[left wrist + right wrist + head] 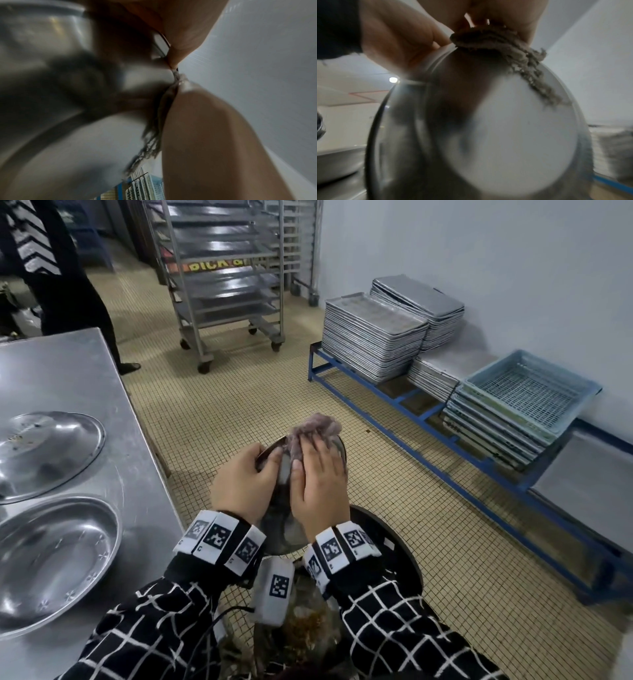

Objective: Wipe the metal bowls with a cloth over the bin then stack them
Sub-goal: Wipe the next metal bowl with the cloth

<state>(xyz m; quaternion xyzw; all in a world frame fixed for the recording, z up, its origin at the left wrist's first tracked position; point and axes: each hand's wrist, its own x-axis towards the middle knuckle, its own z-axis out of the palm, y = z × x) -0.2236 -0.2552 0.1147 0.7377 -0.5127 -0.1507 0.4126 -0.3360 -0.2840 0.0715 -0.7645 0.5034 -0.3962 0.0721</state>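
I hold a metal bowl [282,529] tilted on edge above a black bin [406,553]. My left hand [245,482] grips its left rim, thumb on the inner face. My right hand [318,477] lies flat inside the bowl and presses a grey-purple cloth [315,428] against its far rim. In the right wrist view the cloth [488,37] bunches under my fingers [530,16] at the top of the bowl [505,135]. The left wrist view shows the bowl [42,33] blurred, with frayed cloth [152,136] hanging beside my finger [214,135]. Two more bowls [44,455] [51,556] sit on the steel table.
The steel table [113,412] runs along my left. Food scraps [308,621] lie in the bin. A blue floor rack [411,412] along the right wall carries stacked trays [373,337] and crates [527,388]. A wheeled tray trolley [226,282] and a standing person [68,285] are beyond.
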